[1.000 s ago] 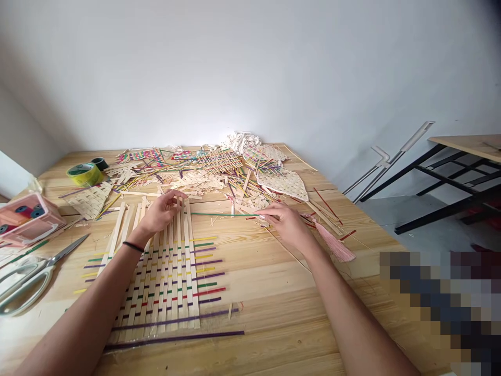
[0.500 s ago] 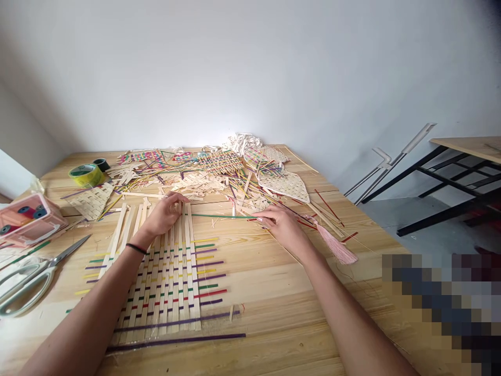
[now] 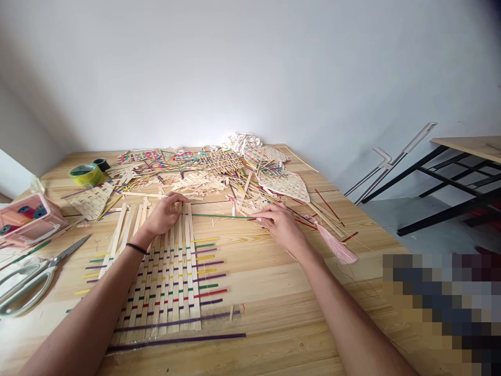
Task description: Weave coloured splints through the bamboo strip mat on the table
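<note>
A partly woven mat (image 3: 164,282) of pale upright strips crossed by purple, green, yellow and red strips lies on the wooden table. My left hand (image 3: 166,213) is closed at the top ends of the pale strips, fingers curled around them. Between my hands runs a thin green strip (image 3: 223,215), roughly level, beyond the mat's right side. Its right end is pinched in my right hand (image 3: 277,222), between thumb and fingers. The green strip's left end goes behind the pale strips near my left hand.
Scissors (image 3: 50,269) and a pink basket (image 3: 43,222) are at the left, with tape rolls (image 3: 86,175) behind. Loose strips (image 3: 195,183) pile up at the back. A woven fan (image 3: 285,185) and pink tassel (image 3: 336,245) lie right of centre.
My right hand has shifted very slightly, its wrist a little to the left. My left hand and the mat look the same.
</note>
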### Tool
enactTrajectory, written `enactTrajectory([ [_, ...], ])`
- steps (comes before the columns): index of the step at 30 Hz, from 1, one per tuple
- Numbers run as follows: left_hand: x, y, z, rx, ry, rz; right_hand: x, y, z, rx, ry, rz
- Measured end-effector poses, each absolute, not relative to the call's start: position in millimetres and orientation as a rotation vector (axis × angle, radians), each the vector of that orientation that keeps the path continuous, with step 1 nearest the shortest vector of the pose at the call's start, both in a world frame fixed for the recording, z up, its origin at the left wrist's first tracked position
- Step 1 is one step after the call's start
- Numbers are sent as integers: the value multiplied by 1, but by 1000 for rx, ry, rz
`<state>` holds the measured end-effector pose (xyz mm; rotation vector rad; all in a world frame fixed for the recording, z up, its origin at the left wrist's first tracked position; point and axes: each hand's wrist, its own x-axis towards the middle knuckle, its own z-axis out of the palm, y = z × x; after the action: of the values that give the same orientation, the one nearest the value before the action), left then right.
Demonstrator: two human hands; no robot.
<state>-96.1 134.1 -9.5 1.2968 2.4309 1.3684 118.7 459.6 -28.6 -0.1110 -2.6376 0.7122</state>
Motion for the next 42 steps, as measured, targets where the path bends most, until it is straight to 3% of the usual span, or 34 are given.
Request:
enactTrajectory([
  [26,-95,135,-8,1307,2448,1344,115,455,-34,-139,-2555,608],
  [42,-94,137,-9,1158,2513,1424,114,451,-32,-62,-2464,765],
])
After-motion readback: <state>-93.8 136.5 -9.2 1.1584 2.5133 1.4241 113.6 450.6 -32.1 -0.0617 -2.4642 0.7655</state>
